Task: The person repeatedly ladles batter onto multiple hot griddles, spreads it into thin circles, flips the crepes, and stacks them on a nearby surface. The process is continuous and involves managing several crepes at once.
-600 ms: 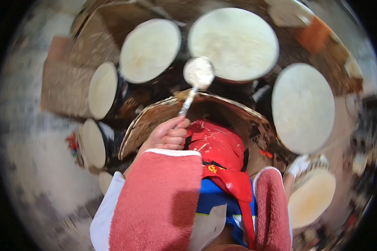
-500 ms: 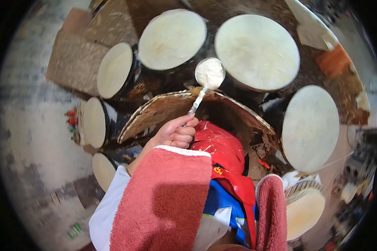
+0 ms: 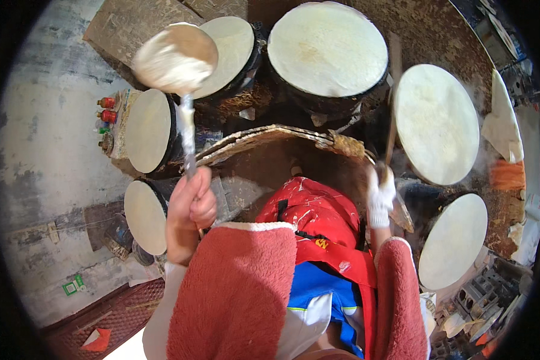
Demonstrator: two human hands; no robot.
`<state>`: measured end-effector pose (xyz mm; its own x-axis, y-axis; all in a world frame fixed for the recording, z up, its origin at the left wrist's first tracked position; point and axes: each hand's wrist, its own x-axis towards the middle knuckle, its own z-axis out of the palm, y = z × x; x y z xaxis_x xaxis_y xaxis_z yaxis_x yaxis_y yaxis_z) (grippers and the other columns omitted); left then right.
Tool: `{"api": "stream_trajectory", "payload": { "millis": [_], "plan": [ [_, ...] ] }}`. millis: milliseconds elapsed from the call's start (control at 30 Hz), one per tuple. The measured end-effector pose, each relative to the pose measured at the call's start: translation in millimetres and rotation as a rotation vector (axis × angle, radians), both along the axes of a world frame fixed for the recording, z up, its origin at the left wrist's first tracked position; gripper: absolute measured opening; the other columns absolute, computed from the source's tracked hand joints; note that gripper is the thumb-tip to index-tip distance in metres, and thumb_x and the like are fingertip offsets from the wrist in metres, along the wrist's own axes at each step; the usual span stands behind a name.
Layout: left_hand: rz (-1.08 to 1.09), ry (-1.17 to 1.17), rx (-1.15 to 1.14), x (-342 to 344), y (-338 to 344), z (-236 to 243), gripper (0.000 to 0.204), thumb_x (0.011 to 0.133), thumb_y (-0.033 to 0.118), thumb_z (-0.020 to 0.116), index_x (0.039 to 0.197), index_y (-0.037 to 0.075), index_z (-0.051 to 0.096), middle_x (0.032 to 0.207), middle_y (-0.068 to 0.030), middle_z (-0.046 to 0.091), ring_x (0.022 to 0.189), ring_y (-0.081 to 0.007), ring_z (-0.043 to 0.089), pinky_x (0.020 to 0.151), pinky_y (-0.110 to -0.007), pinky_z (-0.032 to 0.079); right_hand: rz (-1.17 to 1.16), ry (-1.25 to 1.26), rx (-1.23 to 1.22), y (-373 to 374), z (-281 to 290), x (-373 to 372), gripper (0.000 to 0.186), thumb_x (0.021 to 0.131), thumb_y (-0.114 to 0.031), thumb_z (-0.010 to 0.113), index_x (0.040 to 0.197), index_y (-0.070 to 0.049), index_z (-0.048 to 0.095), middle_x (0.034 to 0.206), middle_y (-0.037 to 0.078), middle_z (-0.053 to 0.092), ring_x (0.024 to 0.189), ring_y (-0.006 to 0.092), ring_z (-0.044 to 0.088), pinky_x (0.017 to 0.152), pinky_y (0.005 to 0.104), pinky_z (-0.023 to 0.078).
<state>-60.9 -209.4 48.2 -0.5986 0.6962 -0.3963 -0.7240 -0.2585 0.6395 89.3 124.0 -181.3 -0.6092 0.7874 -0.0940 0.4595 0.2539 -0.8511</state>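
My left hand (image 3: 189, 201), bare, is closed round the metal handle of a large round ladle (image 3: 177, 60). Thick white batter lies in its bowl, blurred by motion. The ladle hangs in the air and hides part of a round griddle (image 3: 225, 51) with a pale coated top. On my right, my right hand (image 3: 381, 189) wears a white knitted glove and is closed on a long thin wooden stick (image 3: 392, 129). The stick points away from me, between a far griddle (image 3: 328, 49) and a right-hand griddle (image 3: 437, 123). Motion softens the gloved fingers.
More round griddles (image 3: 148, 132) curve around me on both sides. A rough, batter-crusted curved board edge (image 3: 273, 131) stands close before my red apron (image 3: 309, 207). Small red-capped bottles (image 3: 107, 109) stand at the left, hollow blocks (image 3: 489, 288) at the lower right.
My left hand and the ladle have moved left, and the ladle looks larger. My gloved right hand with the stick has come into view. The griddles appear swung round clockwise.
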Motion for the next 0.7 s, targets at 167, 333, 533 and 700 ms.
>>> {"api": "stream_trajectory", "payload": {
  "millis": [167,333,533,700],
  "plan": [
    [0.010,-0.107,-0.215,-30,-40,2,0.031,0.100,0.033,0.045,0.076,0.015,0.036,0.047,0.0064,0.025,0.035,-0.0036,0.020,0.032,-0.021,0.014,0.524,-0.049,0.354,-34,23,-188,0.063,0.077,-0.033,0.075,0.127,-0.006,0.048,0.112,0.025,0.056,0.092,0.0425,0.061,0.082,0.0430,0.051],
    [-0.010,-0.679,0.157,-72,-64,-42,0.028,0.104,0.033,0.038,0.081,0.016,0.039,0.049,0.0099,0.021,0.038,-0.0011,0.022,0.032,-0.020,0.017,0.762,-0.319,0.499,-47,27,-275,0.047,0.083,-0.028,0.067,0.124,-0.014,0.047,0.110,0.022,0.054,0.084,0.0414,0.062,0.073,0.0468,0.051],
    [0.051,-0.684,0.051,-99,-89,-65,0.030,0.104,0.035,0.035,0.080,0.017,0.040,0.051,0.0094,0.021,0.040,-0.0032,0.019,0.036,-0.021,0.015,0.669,-0.244,0.613,-14,18,-290,0.021,0.085,-0.021,0.063,0.103,-0.013,0.062,0.098,0.015,0.062,0.081,0.0368,0.063,0.072,0.0448,0.052],
    [-0.040,-0.615,0.041,-122,-88,-67,0.030,0.104,0.035,0.035,0.079,0.017,0.040,0.050,0.0090,0.021,0.039,-0.0032,0.018,0.036,-0.021,0.014,0.273,0.136,0.278,46,57,-302,0.021,0.085,-0.019,0.072,0.099,-0.003,0.069,0.081,0.008,0.069,0.072,0.0132,0.061,0.067,0.0283,0.049]
  ]
}}
